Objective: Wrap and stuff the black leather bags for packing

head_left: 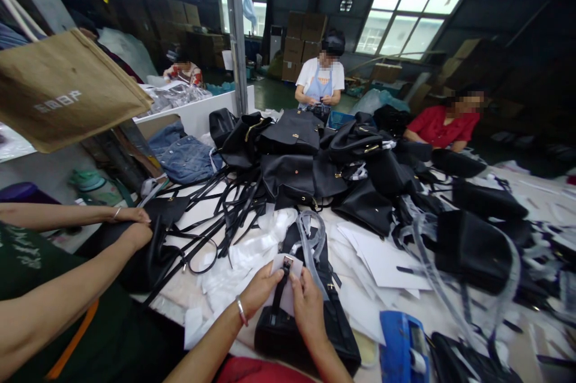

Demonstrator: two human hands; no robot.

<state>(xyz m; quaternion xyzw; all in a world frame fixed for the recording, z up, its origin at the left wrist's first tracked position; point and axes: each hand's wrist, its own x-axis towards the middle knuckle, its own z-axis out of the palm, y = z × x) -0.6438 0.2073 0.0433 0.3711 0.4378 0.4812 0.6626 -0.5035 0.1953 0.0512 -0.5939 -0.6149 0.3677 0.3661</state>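
A black backpack (310,341) lies on the table right in front of me. From it a short black strap with a metal buckle (288,262) comes up between my hands, a pale thin sheet (288,302) lying behind it. My left hand (261,288) is closed on the strap just below the buckle, thumb on top. Pinched between the fingers of my right hand (308,299) is the right edge of the sheet. A plastic-wrapped handle (311,233) curves up beyond my fingers.
Black bags (292,173) are heaped across the table. White sheets (382,257), wrapping tissue (243,257) and a blue object (402,344) lie around. At left a co-worker's hands (135,224) work on another black bag (144,257). More people sit or stand beyond.
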